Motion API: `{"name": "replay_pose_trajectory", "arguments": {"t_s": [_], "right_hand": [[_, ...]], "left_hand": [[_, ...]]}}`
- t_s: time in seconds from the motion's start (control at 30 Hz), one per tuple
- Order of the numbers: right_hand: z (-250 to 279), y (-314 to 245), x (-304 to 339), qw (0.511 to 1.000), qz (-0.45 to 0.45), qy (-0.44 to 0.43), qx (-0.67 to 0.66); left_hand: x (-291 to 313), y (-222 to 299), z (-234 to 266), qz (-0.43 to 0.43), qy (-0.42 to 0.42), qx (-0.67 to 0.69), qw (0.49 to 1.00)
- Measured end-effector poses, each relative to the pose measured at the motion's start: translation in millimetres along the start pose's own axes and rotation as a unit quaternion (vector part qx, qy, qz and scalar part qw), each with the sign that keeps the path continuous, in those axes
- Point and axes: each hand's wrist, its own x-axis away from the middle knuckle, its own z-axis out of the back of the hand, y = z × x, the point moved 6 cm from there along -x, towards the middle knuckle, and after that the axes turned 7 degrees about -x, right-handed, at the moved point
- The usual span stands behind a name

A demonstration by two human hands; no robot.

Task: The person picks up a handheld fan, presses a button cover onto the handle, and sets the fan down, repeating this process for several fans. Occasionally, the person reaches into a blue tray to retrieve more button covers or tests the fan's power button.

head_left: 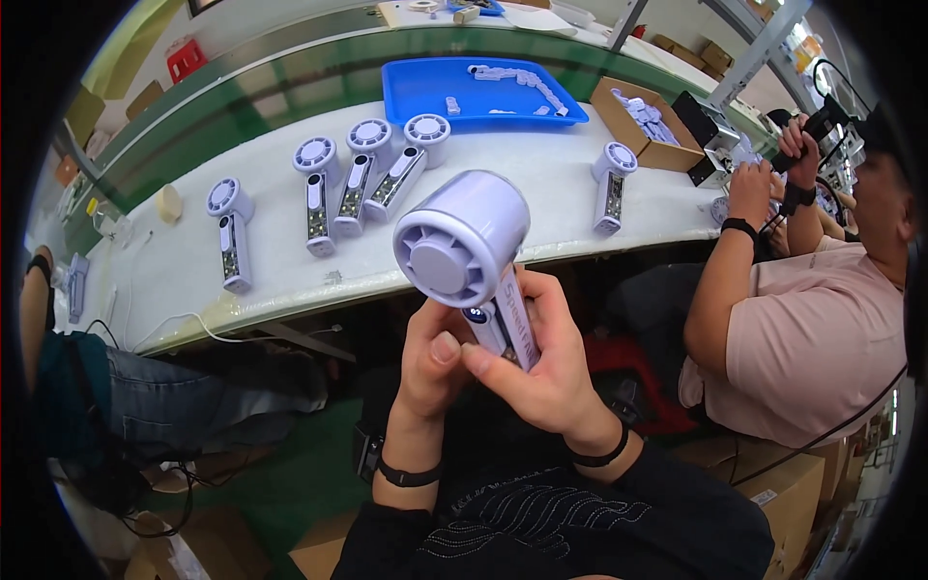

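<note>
A pale lilac handheld fan (462,244) with a round vented head is held up in front of me, below the table edge. My right hand (541,372) wraps its handle from the right, thumb pressing the front. My left hand (435,353) grips the handle's lower left side, thumb beside the right thumb. Both wrists wear black bands.
On the white table (541,169) lie several more fans: one at the left (230,232), three side by side (362,169), one at the right (611,184). A blue tray (416,92) and a cardboard box (643,121) hold small parts. A person in pink (807,333) works at right; another's leg (145,396) is at left.
</note>
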Motion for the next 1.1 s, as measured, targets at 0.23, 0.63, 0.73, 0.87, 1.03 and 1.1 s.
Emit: {"name": "replay_pose_trajectory", "arguments": {"t_s": [0.23, 0.63, 0.73, 0.87, 1.03, 1.1], "right_hand": [[7.1, -4.0, 8.4, 0.982, -0.049, 0.078, -0.163], [22.9, -14.1, 8.0, 0.976, 0.006, 0.080, -0.201], [22.3, -11.0, 9.5, 0.979, -0.012, 0.074, -0.189], [20.8, -8.7, 12.1, 0.979, -0.031, 0.066, -0.190], [16.4, -5.9, 14.4, 0.979, -0.037, 0.071, -0.187], [16.1, -4.8, 14.9, 0.977, -0.040, 0.076, -0.195]], "left_hand": [[-5.7, 1.1, 4.9, -0.058, 0.063, 0.066, 0.994], [-4.6, 3.9, 7.3, -0.025, 0.034, -0.003, 0.999], [-4.1, 3.1, 7.2, -0.019, 0.034, 0.001, 0.999], [-4.2, 2.8, 8.3, -0.010, 0.049, -0.012, 0.999], [-4.3, 5.3, 7.9, 0.000, 0.060, -0.012, 0.998], [-4.0, 4.7, 7.4, 0.001, 0.054, -0.006, 0.999]]}}
